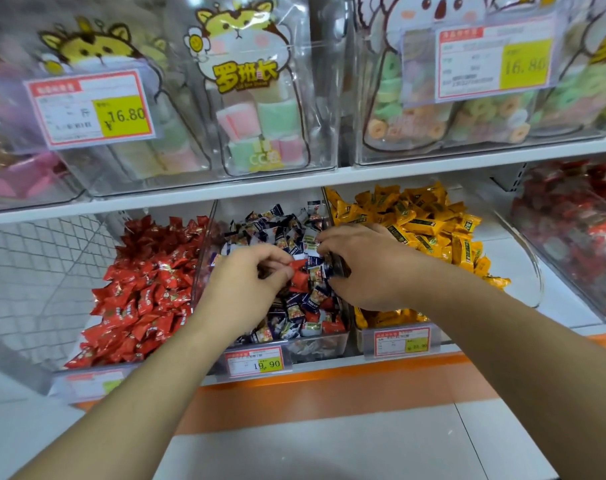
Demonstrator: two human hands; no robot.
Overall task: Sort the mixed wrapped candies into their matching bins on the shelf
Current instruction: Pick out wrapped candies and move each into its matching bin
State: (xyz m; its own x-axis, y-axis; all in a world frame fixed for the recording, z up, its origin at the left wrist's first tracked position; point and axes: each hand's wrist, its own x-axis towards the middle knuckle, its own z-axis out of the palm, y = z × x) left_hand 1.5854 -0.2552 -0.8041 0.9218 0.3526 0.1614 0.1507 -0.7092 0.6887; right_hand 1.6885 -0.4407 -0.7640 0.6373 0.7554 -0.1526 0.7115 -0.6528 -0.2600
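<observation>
Left bin [97, 374]: red wrapped candies, heaped. Middle bin [324, 344]: dark blue-and-white candies with red strays mixed in. Left hand [246, 285] in middle bin, fingers curled; a red candy [299, 271] sits at its fingertips, thumb and forefinger pinched on it. Right hand [360, 265] just beside, fingers closed around a dark wrapped candy [339, 266]. Right bin [523, 268]: yellow candies, right wrist above them.

Red candies [299, 277] lie mixed among navy-white ones in the middle bin [324, 346].
</observation>
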